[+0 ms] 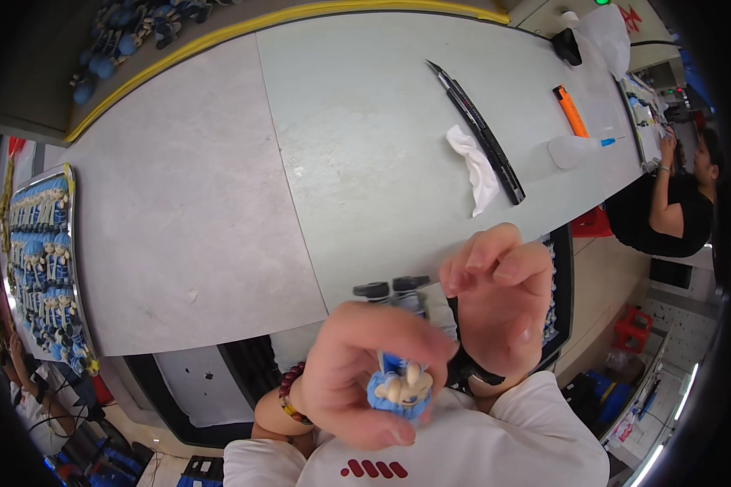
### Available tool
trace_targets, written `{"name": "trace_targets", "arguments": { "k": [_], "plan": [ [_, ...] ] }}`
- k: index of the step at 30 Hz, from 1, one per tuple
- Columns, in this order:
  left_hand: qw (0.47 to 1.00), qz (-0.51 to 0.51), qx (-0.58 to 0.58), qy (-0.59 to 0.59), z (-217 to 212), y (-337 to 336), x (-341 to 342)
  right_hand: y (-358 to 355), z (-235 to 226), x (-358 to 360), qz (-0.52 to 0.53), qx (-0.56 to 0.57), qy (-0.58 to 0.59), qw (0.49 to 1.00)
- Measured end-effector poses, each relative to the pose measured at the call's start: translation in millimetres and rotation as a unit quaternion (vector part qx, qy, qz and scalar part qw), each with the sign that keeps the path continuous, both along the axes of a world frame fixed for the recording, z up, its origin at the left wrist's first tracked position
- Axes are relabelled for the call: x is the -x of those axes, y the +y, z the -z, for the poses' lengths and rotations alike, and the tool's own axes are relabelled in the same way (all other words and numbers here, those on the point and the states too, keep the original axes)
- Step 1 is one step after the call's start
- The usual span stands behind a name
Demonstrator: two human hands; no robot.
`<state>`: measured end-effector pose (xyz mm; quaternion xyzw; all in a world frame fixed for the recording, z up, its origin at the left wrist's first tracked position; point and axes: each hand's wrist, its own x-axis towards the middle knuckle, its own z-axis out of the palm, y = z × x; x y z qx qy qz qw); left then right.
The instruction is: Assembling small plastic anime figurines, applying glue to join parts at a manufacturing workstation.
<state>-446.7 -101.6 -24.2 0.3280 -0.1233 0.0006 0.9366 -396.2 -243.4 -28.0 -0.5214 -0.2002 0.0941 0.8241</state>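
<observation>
My left hand (pixel 345 365) is closed around a small figurine (pixel 398 396) with blue hair and blue clothes. The figurine hangs head toward me, and its dark shoes stick out past my knuckles on the far side; my fingers cover most of its body. Just to the right, my right hand (pixel 508 296) is raised with bent fingers apart from the thumb, and nothing shows in it. Both hands are over the table's near edge, in front of my white shirt.
On the grey table (pixel 187 178) lie a long black pointed tool (pixel 481 134), a crumpled white tissue (pixel 473 170), an orange handheld item (pixel 571 111) and a translucent bottle (pixel 568 152) with a blue needle tip. A tray (pixel 74 235) of figurines stands at left. A person (pixel 666 207) works at right.
</observation>
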Motion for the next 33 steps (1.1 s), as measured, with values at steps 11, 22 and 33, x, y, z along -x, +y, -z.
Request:
{"name": "trace_targets", "arguments": {
  "k": [11,22,33],
  "plan": [
    [0.976,-0.189,-0.087,0.062,-1,-5,-6,2,-7,-2,0.029,-0.003,-0.008,1.0],
    [0.977,-0.194,-0.093,0.018,6,0,9,2,-4,-4,0.05,-0.008,-0.02,0.998],
    [0.984,-0.15,0.082,0.059,-3,-3,10,0,-2,-9,0.049,-0.008,-0.043,0.998]
  ]
}}
